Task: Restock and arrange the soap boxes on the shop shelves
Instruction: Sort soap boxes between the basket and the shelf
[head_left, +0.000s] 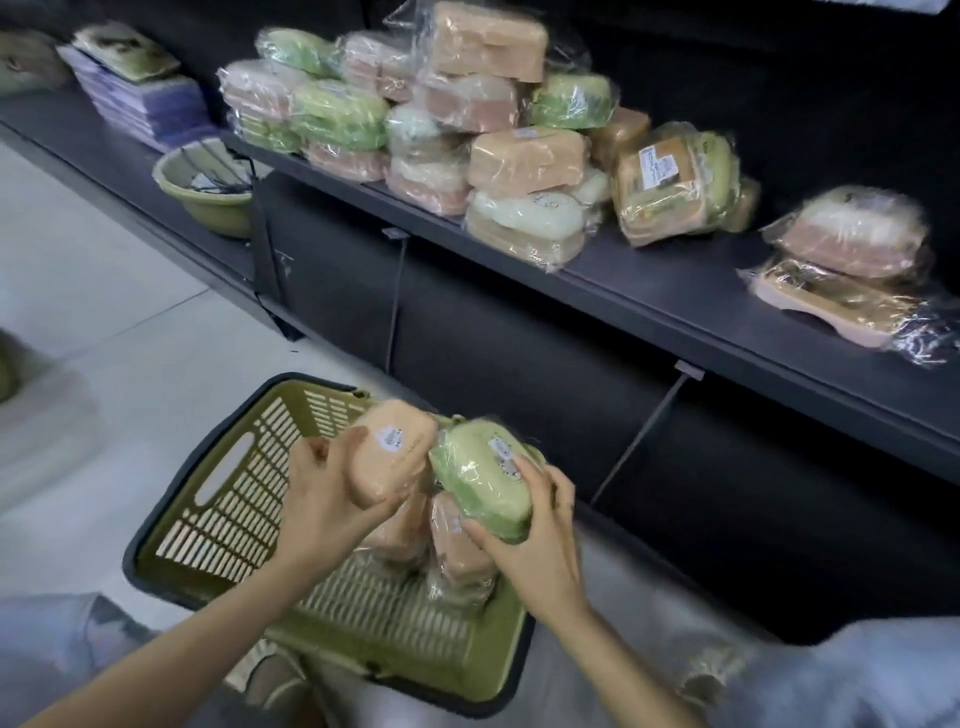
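Observation:
My left hand (324, 493) grips a peach soap box (392, 452) wrapped in clear plastic, lifted above the green basket (218, 499) on the floor. My right hand (535, 530) grips a green soap box (485, 475) right beside it. Below them, several more peach boxes (457, 561) stand in the basket. On the dark shelf (675, 306) above, wrapped soap boxes in peach, green and white form a pile (441, 119), with two more packs (847, 260) at the right.
A green bowl (208, 192) sits on the lower ledge at the left, beside a stack of purple packets (140, 104). My knees in light jeans frame the basket. Pale tiled floor (104, 312) spreads to the left.

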